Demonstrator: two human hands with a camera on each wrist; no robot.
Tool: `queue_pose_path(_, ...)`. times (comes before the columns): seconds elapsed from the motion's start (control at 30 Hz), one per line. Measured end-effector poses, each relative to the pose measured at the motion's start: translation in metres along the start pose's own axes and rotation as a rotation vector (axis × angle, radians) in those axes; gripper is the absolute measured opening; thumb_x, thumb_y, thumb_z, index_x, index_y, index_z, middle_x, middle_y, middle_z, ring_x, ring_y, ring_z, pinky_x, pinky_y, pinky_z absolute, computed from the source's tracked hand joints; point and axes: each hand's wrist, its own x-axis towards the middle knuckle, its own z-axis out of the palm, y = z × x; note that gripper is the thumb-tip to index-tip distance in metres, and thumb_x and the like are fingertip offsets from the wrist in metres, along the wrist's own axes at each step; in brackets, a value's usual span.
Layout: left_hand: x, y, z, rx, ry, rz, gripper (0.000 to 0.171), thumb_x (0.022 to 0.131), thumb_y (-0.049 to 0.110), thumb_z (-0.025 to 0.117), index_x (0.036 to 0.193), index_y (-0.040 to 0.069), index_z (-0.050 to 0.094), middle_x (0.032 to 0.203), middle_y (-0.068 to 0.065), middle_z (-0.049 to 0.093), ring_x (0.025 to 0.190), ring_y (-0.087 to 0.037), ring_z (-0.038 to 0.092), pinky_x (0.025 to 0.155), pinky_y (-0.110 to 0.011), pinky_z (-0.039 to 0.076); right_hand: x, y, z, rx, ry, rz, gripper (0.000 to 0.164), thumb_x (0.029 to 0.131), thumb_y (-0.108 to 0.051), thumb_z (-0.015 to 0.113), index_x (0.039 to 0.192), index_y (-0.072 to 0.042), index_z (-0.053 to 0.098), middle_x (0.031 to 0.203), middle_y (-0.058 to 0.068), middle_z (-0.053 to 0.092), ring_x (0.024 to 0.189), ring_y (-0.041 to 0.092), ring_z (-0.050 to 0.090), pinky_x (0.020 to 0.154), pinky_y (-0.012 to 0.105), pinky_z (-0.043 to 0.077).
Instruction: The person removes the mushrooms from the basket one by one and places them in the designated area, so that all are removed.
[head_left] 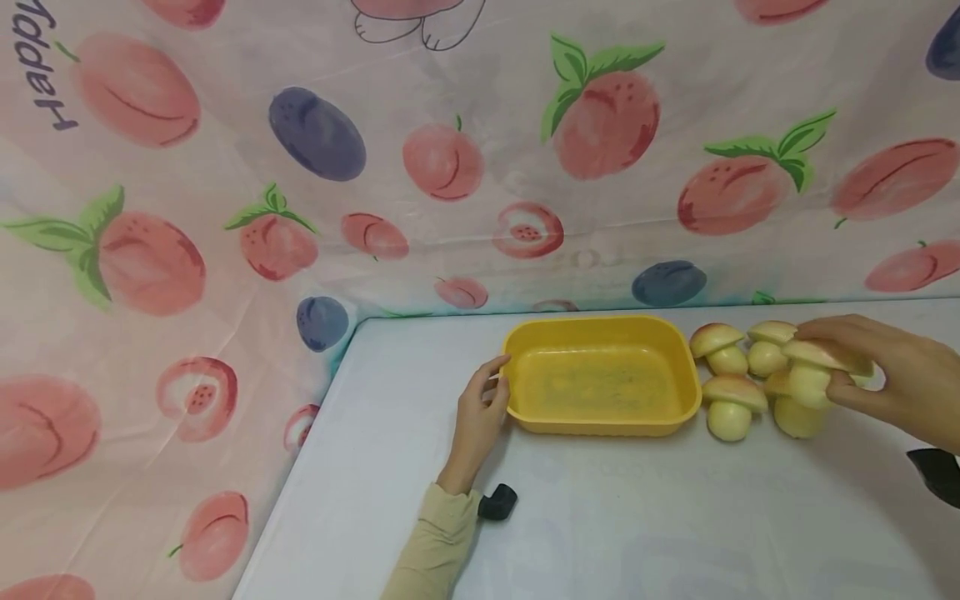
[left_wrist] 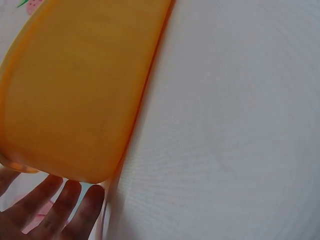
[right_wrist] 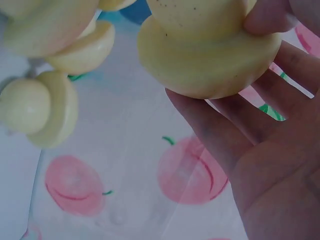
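My right hand [head_left: 885, 371] holds a toy mushroom [head_left: 810, 385] by thumb and fingers, just above the others at the right. In the right wrist view the held mushroom's pale cap [right_wrist: 210, 65] rests against the fingers, with the thumb at its stem. Several more cream mushrooms [head_left: 730, 417] with reddish-tinged caps stand in a cluster beside a yellow plastic basin [head_left: 600, 427]. My left hand [head_left: 480, 412] is at the basin's left end. Its extended fingers [left_wrist: 90, 205] touch the outer end wall in the left wrist view.
The basin stands on a white-covered table [head_left: 637, 517] near the back edge, with only its bare bottom visible inside. A fruit-printed cloth [head_left: 465, 83] hangs behind and at the left. A black strap piece [head_left: 497, 502] shows at the left wrist.
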Motion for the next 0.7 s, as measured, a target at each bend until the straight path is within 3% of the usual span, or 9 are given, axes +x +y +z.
queue_pose_path(0.1, 0.000, 0.000, 0.000, -0.002, 0.001, -0.001, 0.034, 0.104, 0.020, 0.051, 0.138, 0.018, 0.058, 0.140, 0.000, 0.056, 0.112, -0.021, 0.060, 0.083, -0.028, 0.055, -0.004, 0.008, 0.000, 0.062, 0.044, -0.052, 0.060, 0.060, 0.008, 0.079, 0.117, -0.004, 0.063, 0.115, 0.011, 0.065, 0.107, -0.029, 0.023, 0.086, -0.005, 0.021)
queue_pose_path(0.17, 0.000, 0.000, 0.000, -0.005, 0.001, 0.001, 0.035, 0.104, 0.020, 0.051, 0.138, 0.018, 0.058, 0.140, -0.001, 0.056, 0.112, -0.021, 0.060, 0.083, -0.029, 0.055, -0.007, 0.013, 0.002, 0.102, 0.066, -0.088, 0.060, 0.062, 0.011, 0.075, 0.119, -0.003, 0.062, 0.118, 0.001, 0.063, 0.112, -0.029, 0.025, 0.091, -0.006, 0.018)
queue_pose_path(0.3, -0.001, 0.001, 0.000, -0.010, 0.002, -0.005, 0.035, 0.104, 0.020, 0.051, 0.138, 0.018, 0.058, 0.141, -0.001, 0.056, 0.113, -0.023, 0.059, 0.086, -0.032, 0.055, -0.015, 0.023, 0.005, 0.158, 0.097, -0.097, 0.078, 0.064, 0.014, 0.071, 0.124, -0.033, 0.057, 0.124, -0.037, 0.040, 0.115, -0.028, 0.027, 0.092, -0.005, 0.018)
queue_pose_path(0.4, -0.001, 0.001, -0.001, -0.013, 0.000, -0.011, 0.035, 0.104, 0.020, 0.051, 0.138, 0.018, 0.057, 0.141, 0.000, 0.055, 0.113, -0.022, 0.059, 0.085, -0.031, 0.055, -0.019, 0.028, 0.007, 0.178, 0.108, -0.091, 0.096, 0.063, 0.015, 0.068, 0.128, -0.050, 0.040, 0.125, -0.047, 0.029, 0.114, -0.028, 0.026, 0.091, -0.005, 0.017)
queue_pose_path(0.53, -0.001, 0.000, -0.002, -0.013, -0.005, -0.017, 0.035, 0.104, 0.020, 0.050, 0.139, 0.018, 0.057, 0.141, 0.002, 0.055, 0.112, -0.021, 0.060, 0.079, -0.027, 0.055, -0.022, 0.034, 0.010, 0.163, 0.121, -0.087, 0.083, 0.060, 0.015, 0.066, 0.122, -0.039, 0.055, 0.124, -0.048, 0.028, 0.113, -0.027, 0.025, 0.088, -0.005, 0.019)
queue_pose_path(0.7, -0.002, 0.000, -0.003, -0.018, -0.008, -0.015, 0.035, 0.105, 0.019, 0.050, 0.139, 0.017, 0.057, 0.141, 0.000, 0.055, 0.112, -0.023, 0.060, 0.076, -0.026, 0.055, -0.026, 0.046, 0.015, 0.170, 0.135, -0.118, 0.077, 0.057, 0.016, 0.065, 0.120, -0.028, 0.060, 0.125, -0.048, 0.030, 0.114, -0.026, 0.025, 0.090, -0.004, 0.020)
